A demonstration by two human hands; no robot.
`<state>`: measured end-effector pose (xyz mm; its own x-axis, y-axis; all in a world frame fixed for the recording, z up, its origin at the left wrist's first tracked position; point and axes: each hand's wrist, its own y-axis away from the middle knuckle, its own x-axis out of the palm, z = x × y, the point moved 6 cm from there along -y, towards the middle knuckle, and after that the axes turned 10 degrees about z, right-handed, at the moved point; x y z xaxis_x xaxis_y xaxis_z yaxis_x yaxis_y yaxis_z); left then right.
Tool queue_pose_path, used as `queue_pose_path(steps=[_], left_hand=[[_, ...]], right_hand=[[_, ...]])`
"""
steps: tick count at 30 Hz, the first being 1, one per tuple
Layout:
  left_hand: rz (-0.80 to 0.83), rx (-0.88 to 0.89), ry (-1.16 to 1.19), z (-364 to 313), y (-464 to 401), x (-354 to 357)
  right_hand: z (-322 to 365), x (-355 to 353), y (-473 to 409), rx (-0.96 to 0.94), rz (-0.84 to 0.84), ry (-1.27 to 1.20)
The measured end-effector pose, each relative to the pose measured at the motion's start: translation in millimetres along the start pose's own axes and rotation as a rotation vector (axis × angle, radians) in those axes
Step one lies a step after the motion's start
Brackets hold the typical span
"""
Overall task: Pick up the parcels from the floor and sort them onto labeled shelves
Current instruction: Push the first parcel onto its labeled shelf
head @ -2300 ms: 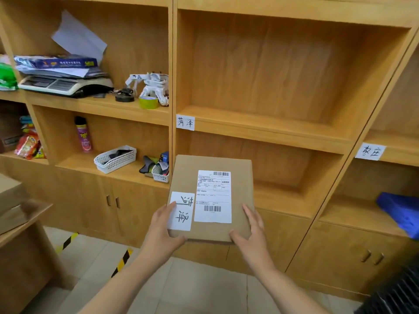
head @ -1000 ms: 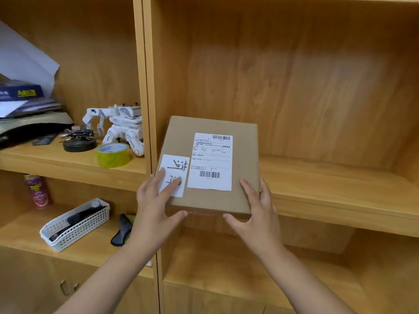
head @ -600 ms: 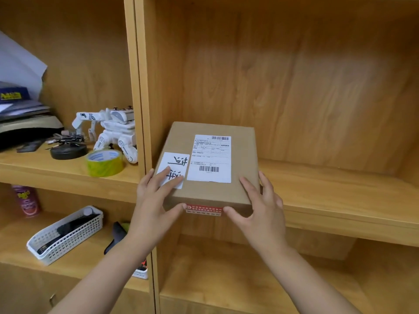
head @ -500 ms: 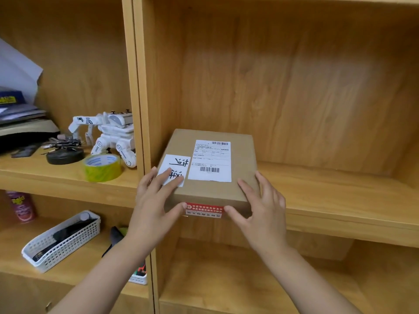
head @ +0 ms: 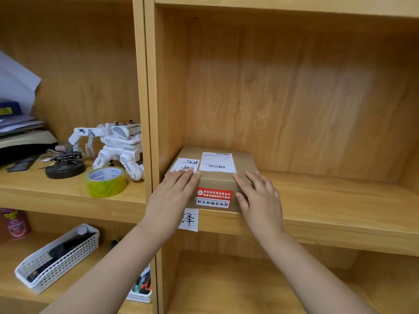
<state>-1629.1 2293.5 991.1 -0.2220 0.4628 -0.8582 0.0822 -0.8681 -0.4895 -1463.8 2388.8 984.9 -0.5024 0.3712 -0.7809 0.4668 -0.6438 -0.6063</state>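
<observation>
A flat brown cardboard parcel (head: 216,180) lies on the wooden shelf (head: 328,200), in its left corner against the side wall. It carries a white shipping label, a handwritten paper label (head: 187,164) and a red sticker on its front face. My left hand (head: 172,196) holds the parcel's front left corner, fingers on top over the handwritten label. My right hand (head: 258,196) holds the front right corner the same way. A white paper label (head: 189,219) hangs on the shelf's front edge just below the parcel, partly hidden by my left wrist.
An upright divider (head: 149,109) stands left of the parcel. Beyond it are a white toy robot (head: 115,143), a yellow-green tape roll (head: 106,181) and stacked papers. A white basket (head: 59,257) sits on the shelf below. Right of the parcel the shelf board is bare wood.
The parcel went from held in the air before the shelves to lying deep in the shelf's left corner. Both hands stayed on its front corners and moved forward with it.
</observation>
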Motion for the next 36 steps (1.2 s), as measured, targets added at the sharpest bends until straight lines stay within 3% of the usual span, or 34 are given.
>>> queue_pose_path(steps=[5, 12, 16, 20, 27, 36], left_hand=[[0.021, 0.001, -0.097, 6, -13, 8], [0.101, -0.004, -0.056, 11, -25, 22], [0.058, 0.010, -0.005, 7, -25, 18], [-0.044, 0.177, 0.102, -20, -32, 13], [-0.120, 0.475, 0.317, -98, -39, 13], [-0.018, 0.802, 0.519, -215, -13, 31]], right_hand=[[2, 12, -15, 0.024, 0.023, 0.063], [5, 22, -26, 0.038, 0.043, 0.084], [4, 20, -25, 0.026, 0.038, 0.132], [-2, 9, -7, 0.053, 0.026, 0.180], [-44, -18, 49, 0.271, 0.087, 0.222], [-86, -56, 157, 0.600, 0.129, 0.335]])
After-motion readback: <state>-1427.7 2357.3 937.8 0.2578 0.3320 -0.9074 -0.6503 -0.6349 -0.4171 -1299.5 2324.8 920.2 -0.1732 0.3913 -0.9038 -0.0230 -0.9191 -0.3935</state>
